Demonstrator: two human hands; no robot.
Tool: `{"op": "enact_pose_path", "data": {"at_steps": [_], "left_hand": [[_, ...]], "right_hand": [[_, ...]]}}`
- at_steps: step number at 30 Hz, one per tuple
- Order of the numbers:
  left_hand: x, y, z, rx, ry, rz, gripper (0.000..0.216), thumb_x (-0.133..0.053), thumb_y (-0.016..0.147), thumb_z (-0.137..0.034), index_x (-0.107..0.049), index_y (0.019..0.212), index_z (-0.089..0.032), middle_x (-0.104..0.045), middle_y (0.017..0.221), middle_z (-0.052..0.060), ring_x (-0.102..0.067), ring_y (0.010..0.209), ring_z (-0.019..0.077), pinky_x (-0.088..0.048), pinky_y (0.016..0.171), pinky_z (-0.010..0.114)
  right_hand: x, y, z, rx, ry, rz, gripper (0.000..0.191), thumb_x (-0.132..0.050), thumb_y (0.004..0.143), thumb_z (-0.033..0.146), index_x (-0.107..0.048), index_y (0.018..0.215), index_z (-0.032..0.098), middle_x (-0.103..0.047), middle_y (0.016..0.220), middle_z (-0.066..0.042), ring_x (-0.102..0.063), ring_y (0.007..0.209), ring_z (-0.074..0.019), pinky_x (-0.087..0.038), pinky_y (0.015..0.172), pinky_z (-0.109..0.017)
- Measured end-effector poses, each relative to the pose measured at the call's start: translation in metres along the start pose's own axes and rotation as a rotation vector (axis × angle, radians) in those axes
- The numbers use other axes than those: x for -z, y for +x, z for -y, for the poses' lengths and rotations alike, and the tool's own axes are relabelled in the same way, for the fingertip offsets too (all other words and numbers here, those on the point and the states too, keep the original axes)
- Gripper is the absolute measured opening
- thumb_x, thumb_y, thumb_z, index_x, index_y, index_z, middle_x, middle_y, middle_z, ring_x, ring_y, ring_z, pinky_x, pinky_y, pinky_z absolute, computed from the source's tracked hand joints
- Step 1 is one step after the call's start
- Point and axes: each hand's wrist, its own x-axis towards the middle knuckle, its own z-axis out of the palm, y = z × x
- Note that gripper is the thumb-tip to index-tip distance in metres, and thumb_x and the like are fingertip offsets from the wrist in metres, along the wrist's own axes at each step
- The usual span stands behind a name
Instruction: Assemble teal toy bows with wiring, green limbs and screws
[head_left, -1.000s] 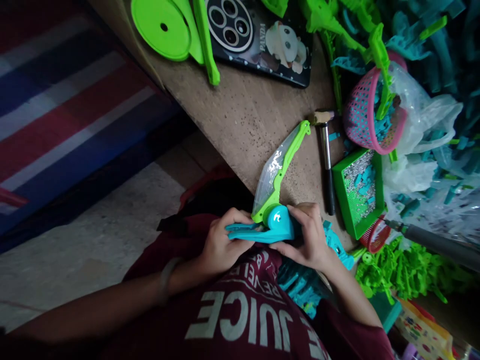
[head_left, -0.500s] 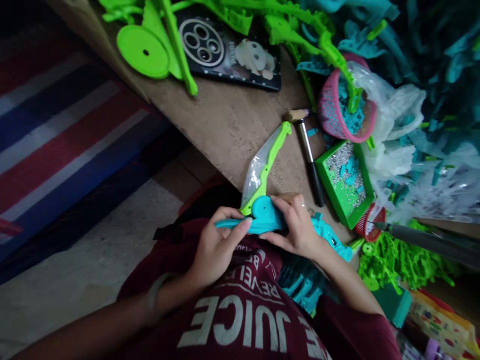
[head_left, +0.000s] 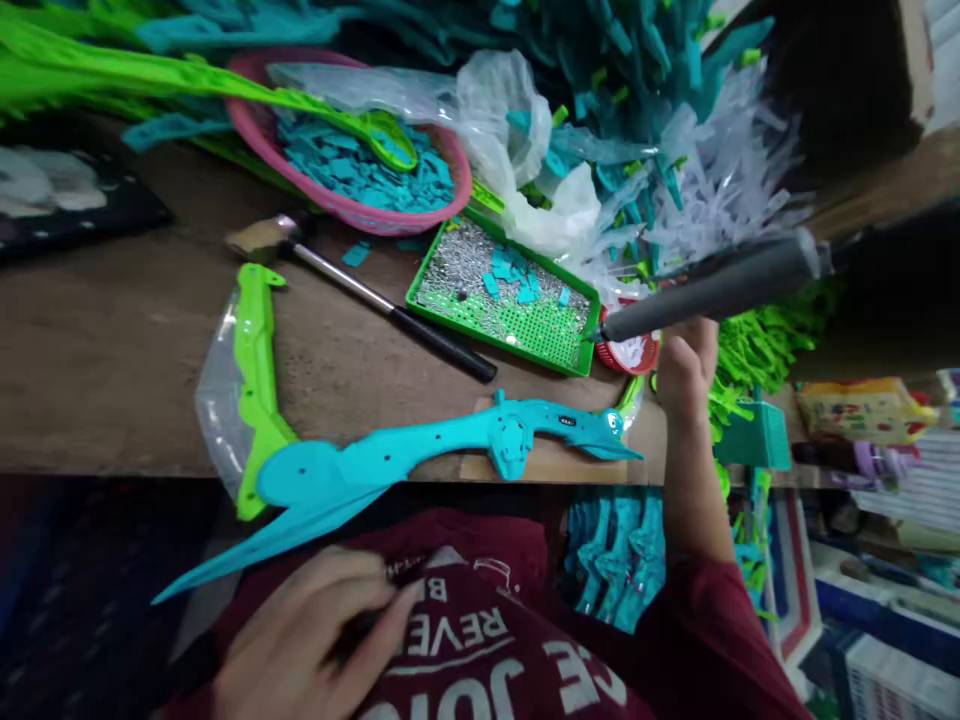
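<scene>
A long turquoise plastic toy piece (head_left: 442, 435), curved like a bow, lies along the table's front edge. A lime-green arm (head_left: 255, 370) with a clear plastic blade joins its round left end, and a pointed turquoise tip juts past the edge. My left hand (head_left: 315, 620) is blurred in front of my shirt, below the toy, fingers loosely curled and thumb apart, with nothing visible in it. My right hand (head_left: 688, 365) reaches to the small red basket (head_left: 626, 352) area, partly behind a grey pen-shaped electric screwdriver (head_left: 709, 285). Its fingers are hidden.
A hammer (head_left: 375, 295) lies behind the toy. Beside it is a green tray (head_left: 504, 350) of screws and turquoise bits. A pink basket (head_left: 352, 215) holds turquoise pieces. Clear bags (head_left: 555, 210) and heaped turquoise and lime parts (head_left: 780, 335) crowd the back and right.
Both hands have let go of the turquoise toy, which now rests at the table edge. My right hand moved right toward the red basket; my left drew back. The view turned right.
</scene>
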Motion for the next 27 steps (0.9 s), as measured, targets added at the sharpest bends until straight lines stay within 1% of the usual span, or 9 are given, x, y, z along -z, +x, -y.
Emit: {"op": "enact_pose_path", "data": {"at_steps": [1, 3, 5, 8, 13, 16, 20, 23, 27], "left_hand": [[-0.012, 0.018, -0.010, -0.228, 0.089, 0.062, 0.014, -0.066, 0.089, -0.019, -0.069, 0.099, -0.027, -0.074, 0.081, -0.003, -0.068, 0.071, 0.0172, -0.059, 0.071, 0.034], [-0.043, 0.054, -0.024, -0.565, 0.281, 0.210, 0.021, -0.063, 0.093, -0.022, -0.068, 0.113, -0.016, -0.077, 0.108, 0.007, -0.072, 0.098, 0.0226, -0.058, 0.090, 0.038], [-0.074, 0.079, -0.025, -0.694, 0.477, 0.342, 0.039, -0.057, 0.096, -0.024, -0.060, 0.131, -0.007, -0.063, 0.140, 0.018, -0.061, 0.128, 0.0320, -0.052, 0.104, 0.046], [-0.096, 0.090, -0.015, -0.808, 0.657, 0.426, 0.050, -0.057, 0.095, -0.020, -0.052, 0.140, 0.000, -0.051, 0.151, 0.022, -0.049, 0.141, 0.0363, -0.043, 0.114, 0.049], [-0.078, 0.109, -0.017, -0.773, 0.571, 0.507, 0.045, -0.040, 0.105, -0.034, -0.058, 0.136, -0.007, -0.054, 0.151, 0.016, -0.050, 0.141, 0.0297, -0.039, 0.116, 0.045], [-0.078, 0.164, -0.015, -0.838, 0.462, 0.555, 0.048, -0.031, 0.108, -0.037, -0.059, 0.137, -0.012, -0.056, 0.150, 0.011, -0.050, 0.141, 0.0244, -0.040, 0.115, 0.040], [-0.087, 0.233, 0.001, -0.907, 0.573, 0.612, 0.061, -0.030, 0.107, -0.049, -0.061, 0.132, -0.003, -0.063, 0.140, 0.020, -0.056, 0.135, 0.0318, -0.041, 0.114, 0.050], [-0.071, 0.221, -0.003, -0.905, 0.652, 0.499, 0.051, -0.037, 0.107, -0.037, -0.062, 0.131, 0.002, -0.061, 0.140, 0.025, -0.053, 0.137, 0.0374, -0.040, 0.113, 0.054], [-0.041, 0.138, -0.026, -0.813, 0.502, 0.522, 0.043, -0.033, 0.103, -0.017, -0.066, 0.129, -0.008, -0.063, 0.140, 0.017, -0.057, 0.133, 0.0307, -0.032, 0.121, 0.048]], "right_hand": [[-0.007, 0.010, -0.001, -0.012, 0.120, 0.127, 0.060, -0.054, 0.088, 0.065, -0.053, 0.136, 0.029, -0.066, 0.124, -0.010, -0.062, 0.125, -0.0317, -0.054, 0.102, -0.052], [-0.023, 0.026, 0.002, -0.042, 0.308, 0.313, 0.047, -0.063, 0.088, 0.057, -0.060, 0.125, 0.028, -0.071, 0.114, -0.007, -0.068, 0.113, -0.0261, -0.056, 0.098, -0.044], [-0.035, 0.038, 0.009, -0.042, 0.420, 0.414, 0.043, -0.072, 0.085, 0.047, -0.063, 0.120, 0.024, -0.073, 0.103, -0.005, -0.071, 0.098, -0.0213, -0.057, 0.089, -0.038], [-0.038, 0.049, 0.016, -0.001, 0.533, 0.447, 0.058, -0.084, 0.074, 0.040, -0.058, 0.123, 0.024, -0.070, 0.087, 0.001, -0.067, 0.079, -0.0160, -0.056, 0.076, -0.032], [-0.037, 0.051, 0.014, -0.039, 0.638, 0.246, 0.054, -0.082, 0.075, 0.040, -0.055, 0.120, 0.028, -0.061, 0.080, 0.006, -0.062, 0.071, -0.0138, -0.054, 0.069, -0.031], [-0.055, 0.049, 0.015, -0.105, 0.619, 0.081, 0.050, -0.078, 0.078, 0.042, -0.054, 0.120, 0.028, -0.059, 0.079, 0.006, -0.061, 0.067, -0.0120, -0.052, 0.064, -0.028], [-0.096, 0.037, 0.012, -0.124, 0.680, -0.156, 0.046, -0.072, 0.083, 0.049, -0.050, 0.118, 0.029, -0.054, 0.070, 0.009, -0.055, 0.054, -0.0093, -0.048, 0.054, -0.025], [-0.117, 0.025, 0.003, -0.138, 0.742, -0.159, 0.039, -0.071, 0.084, 0.045, -0.049, 0.109, 0.026, -0.052, 0.066, 0.010, -0.053, 0.049, -0.0084, -0.047, 0.051, -0.025], [-0.121, 0.016, -0.005, -0.182, 0.772, -0.118, 0.041, -0.072, 0.082, 0.046, -0.047, 0.108, 0.026, -0.051, 0.065, 0.010, -0.054, 0.049, -0.0094, -0.048, 0.051, -0.026]]}}
